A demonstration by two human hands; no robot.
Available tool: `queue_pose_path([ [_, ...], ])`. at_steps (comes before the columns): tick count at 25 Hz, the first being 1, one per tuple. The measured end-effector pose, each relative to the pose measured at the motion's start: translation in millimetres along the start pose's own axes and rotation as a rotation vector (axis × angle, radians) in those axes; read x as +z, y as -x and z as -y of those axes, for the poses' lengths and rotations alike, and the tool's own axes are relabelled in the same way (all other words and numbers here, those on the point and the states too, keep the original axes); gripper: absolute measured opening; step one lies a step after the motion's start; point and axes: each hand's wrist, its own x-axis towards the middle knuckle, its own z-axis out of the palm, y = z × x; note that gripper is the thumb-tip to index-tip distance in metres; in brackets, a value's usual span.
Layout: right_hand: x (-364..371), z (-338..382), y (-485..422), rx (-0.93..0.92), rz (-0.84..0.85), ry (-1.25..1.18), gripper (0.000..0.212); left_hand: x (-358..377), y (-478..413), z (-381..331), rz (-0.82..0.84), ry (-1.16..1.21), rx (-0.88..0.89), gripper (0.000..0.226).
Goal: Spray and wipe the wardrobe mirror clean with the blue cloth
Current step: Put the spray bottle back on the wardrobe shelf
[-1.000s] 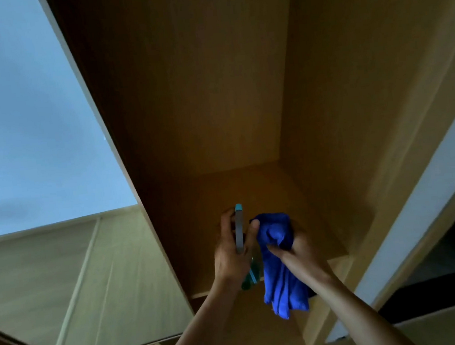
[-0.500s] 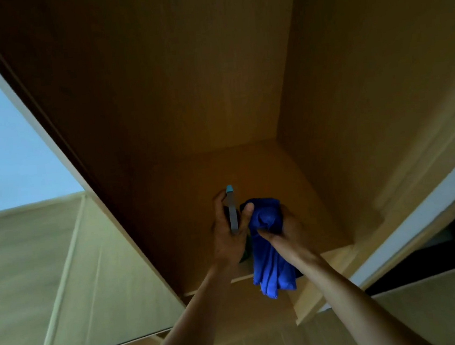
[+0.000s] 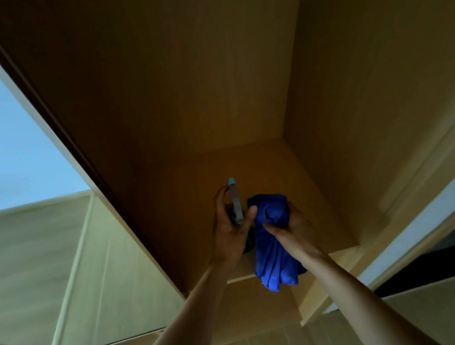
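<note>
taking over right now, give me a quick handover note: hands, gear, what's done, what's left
Left hand grips the spray bottle.
Right hand grips the bunched blue cloth, whose loose end hangs below it.
Both hands are close together in front of the open wardrobe compartment. The mirror is off to the left, and neither hand touches it.
Done: both tools are in hand. No spray or wipe marks show on the mirror.
Left: turn to the mirror, spray it, wipe it with the cloth.

Bare wooden compartment, white strip alongside.
</note>
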Motion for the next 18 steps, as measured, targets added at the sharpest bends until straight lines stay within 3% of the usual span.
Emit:
queue_pose_path([
  [4, -4, 0, 13, -0.016, -0.019, -0.042, 0.03, -17, 27, -8, -0.014, -0.018, -0.169, 0.084],
  [8, -15, 5, 45, -0.095, -0.011, -0.091, 0.025, -19, 71, -24, -0.095, 0.002, -0.166, 0.042],
  [10, -22, 7, 64, -0.114, 0.002, -0.141, 0.018, -16, 88, -32, -0.048, 0.021, -0.143, 0.027],
  [14, -34, 5, 98, -0.084, 0.013, -0.242, 0.018, 1, 115, -52, 0.138, 0.088, -0.18, 0.035],
  [18, -50, -2, 127, -0.039, 0.002, -0.291, 0.024, 23, 134, -60, 0.221, 0.131, -0.211, 0.046],
])
